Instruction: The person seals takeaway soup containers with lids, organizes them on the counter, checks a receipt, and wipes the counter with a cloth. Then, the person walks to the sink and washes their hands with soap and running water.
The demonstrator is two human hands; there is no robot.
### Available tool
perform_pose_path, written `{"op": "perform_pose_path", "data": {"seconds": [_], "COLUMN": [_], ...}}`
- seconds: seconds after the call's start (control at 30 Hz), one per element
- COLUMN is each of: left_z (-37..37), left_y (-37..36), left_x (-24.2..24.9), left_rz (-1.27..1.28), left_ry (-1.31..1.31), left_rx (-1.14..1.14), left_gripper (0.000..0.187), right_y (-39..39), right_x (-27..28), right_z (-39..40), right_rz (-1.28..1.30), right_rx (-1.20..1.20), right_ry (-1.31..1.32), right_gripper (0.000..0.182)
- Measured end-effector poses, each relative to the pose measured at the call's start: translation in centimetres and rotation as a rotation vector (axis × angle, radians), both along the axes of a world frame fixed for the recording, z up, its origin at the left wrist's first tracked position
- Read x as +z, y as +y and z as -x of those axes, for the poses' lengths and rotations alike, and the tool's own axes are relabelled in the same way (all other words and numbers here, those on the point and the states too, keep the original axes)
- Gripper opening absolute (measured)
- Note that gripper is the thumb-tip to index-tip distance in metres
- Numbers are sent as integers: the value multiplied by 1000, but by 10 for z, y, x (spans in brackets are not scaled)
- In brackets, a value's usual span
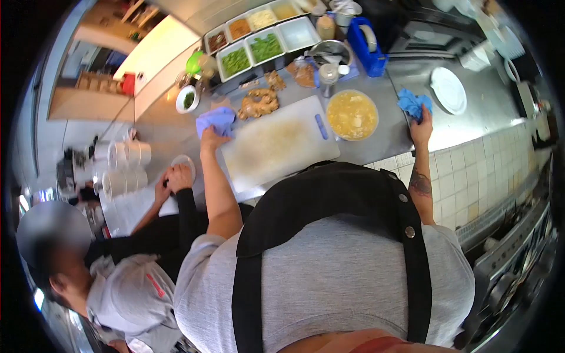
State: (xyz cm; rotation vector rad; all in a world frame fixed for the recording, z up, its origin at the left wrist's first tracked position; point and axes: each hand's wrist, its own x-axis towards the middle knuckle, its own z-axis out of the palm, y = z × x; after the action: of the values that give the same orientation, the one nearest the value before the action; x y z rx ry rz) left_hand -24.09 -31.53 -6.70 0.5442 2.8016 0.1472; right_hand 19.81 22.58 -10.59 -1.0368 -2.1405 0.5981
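Observation:
My left hand (213,141) is at the left edge of the white cutting board (276,141), its fingers closed on a purple cloth (216,120). The board's surface is wet or smeared, and a blue label sits near its right end. Out to the right, my right hand (421,128) grips a crumpled blue cloth (414,102) over the metal counter. Between the board and that cloth stands a round tub (352,115) of yellow liquid with pale pieces. Ginger root (259,103) lies behind the board.
Trays of chopped greens (265,47) and other ingredients line the back. A shaker (328,77), a metal bowl (331,53) and a blue holder (366,48) stand behind the tub. A white plate (448,90) lies right. At left, a co-worker's hands (176,177) are near stacked white containers (125,181).

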Motion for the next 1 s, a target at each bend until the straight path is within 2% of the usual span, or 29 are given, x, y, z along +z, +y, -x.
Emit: {"op": "perform_pose_path", "data": {"seconds": [0.07,0.1,0.17,0.2,0.23,0.27,0.3,0.33,0.37,0.43,0.53,0.63,0.7,0.73,0.77,0.8,0.83,0.87,0.97,1.0], "left_z": [-4,-3,-42,-63,-58,-77,-107,-76,-65,-69,-72,-74,-76,-74,-74,-72,-72,-71,-71,-73], "left_y": [5,13,36,62,58,89,109,97,92,112,134,159,173,178,186,191,197,203,215,217], "left_x": [2,6,15,50,24,60,88,18,-16,-43,-56,-62,-66,-67,-68,-68,-69,-70,-69,-68], "left_rz": [-66,14,147,105,109,197,52,21,52,83,167,180,184,186,184,189,188,187,191,194], "left_ry": [-66,-127,344,224,378,156,168,211,354,284,213,210,208,207,203,208,210,214,211,214], "left_rx": [89,106,168,150,18,-25,-234,-195,-508,-502,-471,-514,-532,-543,-557,-568,-584,-600,-629,-634], "left_gripper": [75,72,64,67,69,72,73,73,73,73,73,74,74,74,75,75,75,75,76,76], "right_y": [10,6,-18,-32,-43,-58,-73,-93,-108,-140,-182,-218,-254,-272,-291,-308,-334,-349,-383,-386], "right_x": [-27,-22,5,10,4,0,4,17,15,22,-10,-74,-114,-109,-136,-137,-160,-130,-170,-170], "right_z": [-7,-6,-5,-9,-12,-15,-18,-25,-35,-60,-96,-149,-189,-207,-226,-243,-257,-261,-278,-273], "right_rz": [46,92,128,-54,-123,-97,-111,-46,-13,114,71,238,609,944,1210,1441,1442,1524,1403,1275], "right_rx": [67,41,-47,-114,-132,-131,-198,-263,-317,-367,-495,-635,-793,-841,-967,-1044,-1203,-1262,-1046,-929], "right_ry": [116,89,85,67,145,232,208,271,279,286,180,18,-288,-422,-444,-431,-310,-285,-368,-446], "right_gripper": [60,61,59,59,58,56,52,51,49,47,43,42,43,39,34,30,29,24,28,40]}}
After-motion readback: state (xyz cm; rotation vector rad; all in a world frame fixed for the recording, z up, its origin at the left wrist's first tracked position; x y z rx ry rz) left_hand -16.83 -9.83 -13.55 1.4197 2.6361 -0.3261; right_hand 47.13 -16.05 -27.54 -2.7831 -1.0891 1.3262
